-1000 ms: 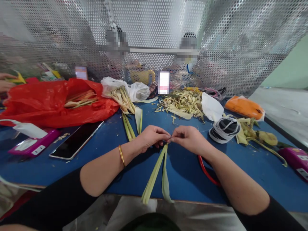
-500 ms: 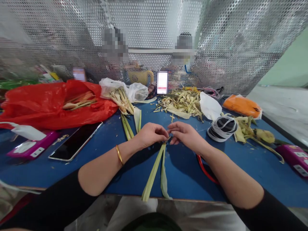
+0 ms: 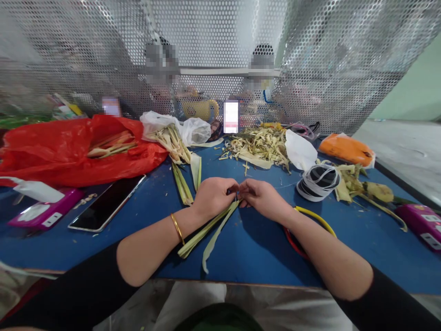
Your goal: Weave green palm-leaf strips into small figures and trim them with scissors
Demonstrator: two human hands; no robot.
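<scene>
My left hand (image 3: 216, 195) pinches the narrow top end of a bundle of pale green leaf strips (image 3: 210, 225), whose loose ends spread down and left over the blue table. Close against it, my right hand (image 3: 260, 197) has its fingers pressed together at the same spot; whatever lies between them is too small to make out. A thin thread trails toward a spool of white cord (image 3: 317, 183) on the right. Beyond my left hand lie more green stalks (image 3: 182, 184), and a heap of shredded husk (image 3: 263, 145) sits behind both hands.
On the left are a red plastic bag (image 3: 62, 147), a black phone (image 3: 108, 204) and a purple device (image 3: 43, 214). A yellow and red ring (image 3: 317, 218) lies under my right forearm. An orange packet (image 3: 346, 148) sits at right. Perforated metal (image 3: 220, 37) rises behind the table (image 3: 262, 257).
The loose ends of the leaf strips have swung to the left. My two hands have come closer together, and the fingers of my right hand have closed in.
</scene>
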